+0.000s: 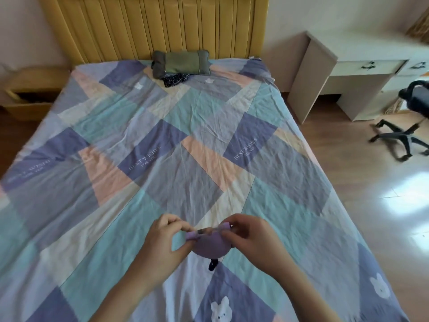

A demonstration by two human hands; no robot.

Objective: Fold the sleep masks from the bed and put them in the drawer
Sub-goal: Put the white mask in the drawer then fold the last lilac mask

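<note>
The bed (176, 140) with its patchwork sheet fills the frame, and at far left an open drawer (30, 98) waits beside it. Near the pillow (182, 62) at upper centre lies a dark bundle (175, 80), perhaps another mask. At lower centre the left hand (162, 240) and right hand (249, 235) have their fingers clamped on a purple sleep mask (207, 246), seemingly mid-fold; stowing it remains.

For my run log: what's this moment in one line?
step: folding | both hands on purple mask | over bed

Soft matt sleep mask (209, 246), creased cotton bedsheet (144, 126)
</note>
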